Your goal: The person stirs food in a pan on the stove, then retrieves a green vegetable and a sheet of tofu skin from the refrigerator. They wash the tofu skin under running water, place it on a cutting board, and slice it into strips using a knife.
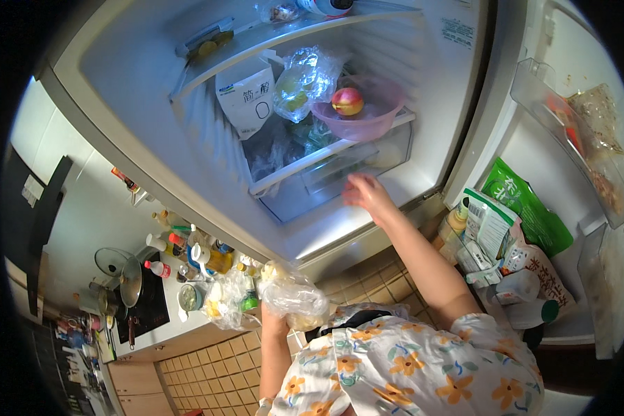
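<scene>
My left hand (274, 323) grips a clear plastic bag (296, 296) with pale contents at my waist. The bag hides most of its fingers. My right hand (365, 196) reaches into the open refrigerator, in front of a clear drawer (338, 169). Its fingers are slightly blurred and partly spread, and nothing shows in them. On the shelf above the drawer sits a pink plastic bowl (364, 125) with a red and yellow nectarine (348, 101) in it. Beside the bowl lie a crinkled clear bag (304, 83) with something green inside and a white printed carton (247, 99).
The refrigerator door (504, 161) stands open at right, its racks holding a green packet (530, 208), several bags and bottles. At left, a counter (182, 322) bears bottles, a glass jar (190, 297) and another plastic bag (229, 299). A wok (131, 283) stands on the cooktop.
</scene>
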Motion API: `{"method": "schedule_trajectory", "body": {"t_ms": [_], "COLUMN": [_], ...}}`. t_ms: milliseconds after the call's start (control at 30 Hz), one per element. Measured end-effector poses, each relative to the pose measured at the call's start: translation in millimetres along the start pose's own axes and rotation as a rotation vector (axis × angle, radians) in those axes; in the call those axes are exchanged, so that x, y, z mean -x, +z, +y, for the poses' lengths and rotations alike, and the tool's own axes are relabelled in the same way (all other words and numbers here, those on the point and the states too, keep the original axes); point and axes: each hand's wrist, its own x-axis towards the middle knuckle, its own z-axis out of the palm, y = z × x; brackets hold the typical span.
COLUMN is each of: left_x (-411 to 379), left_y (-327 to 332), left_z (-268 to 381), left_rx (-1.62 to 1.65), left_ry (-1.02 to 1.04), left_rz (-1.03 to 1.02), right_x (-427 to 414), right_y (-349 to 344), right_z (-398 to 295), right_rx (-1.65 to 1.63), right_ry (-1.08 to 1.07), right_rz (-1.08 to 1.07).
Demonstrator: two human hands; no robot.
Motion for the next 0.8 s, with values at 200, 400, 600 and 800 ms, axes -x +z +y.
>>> {"method": "schedule_trajectory", "body": {"t_ms": [200,400,600,800], "left_x": [11,26,26,21], "left_y": [4,-8,-11,4], "left_z": [20,42,60,81], "left_rx": [0.037,-0.148,-0.321,-0.310], "left_ry": [-0.004,0.123,0.237,0.285], "left_rz": [0.076,-0.022,-0.119,-0.142], "right_x": [-65,-17,81,138], "right_y": [30,31,7,-2], "right_z": [5,9,-3,-8], "right_rx": [-0.535,-0.376,-0.306,-0.302], "right_ry": [0.145,0.023,0.098,0.157], "right_rz": [-0.085,-0.013,0.037,-0.013]}}
